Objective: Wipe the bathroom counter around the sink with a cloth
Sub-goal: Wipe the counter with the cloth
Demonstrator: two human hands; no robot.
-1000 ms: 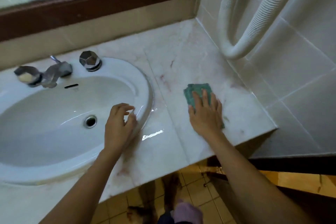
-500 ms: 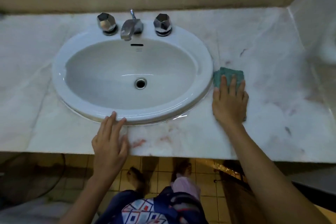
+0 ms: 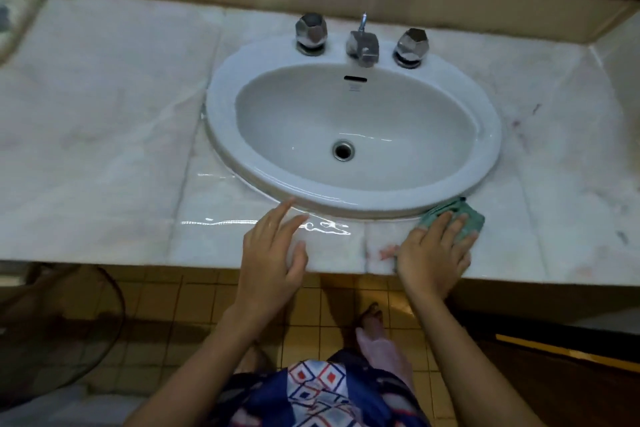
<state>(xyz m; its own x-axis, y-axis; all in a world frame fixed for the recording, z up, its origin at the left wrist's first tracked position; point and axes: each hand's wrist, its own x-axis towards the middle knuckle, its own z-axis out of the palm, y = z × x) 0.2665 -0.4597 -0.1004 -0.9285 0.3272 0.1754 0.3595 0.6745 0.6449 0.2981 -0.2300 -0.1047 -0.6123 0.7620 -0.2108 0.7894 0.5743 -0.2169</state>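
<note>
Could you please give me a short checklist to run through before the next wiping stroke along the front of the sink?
1. Green cloth flat under the right hand: ok, straight fingers press it down.
2. Cloth against the sink rim: ok, its far edge meets the rim at the front right.
3. Path leftward along the counter front: not ok, the left hand rests there.
4. Wet streak in front of the sink: not ok, unwiped.
5. Reddish mark beside the right hand: not ok, unwiped.
6. Cloth's underside clean: cannot tell.
</note>
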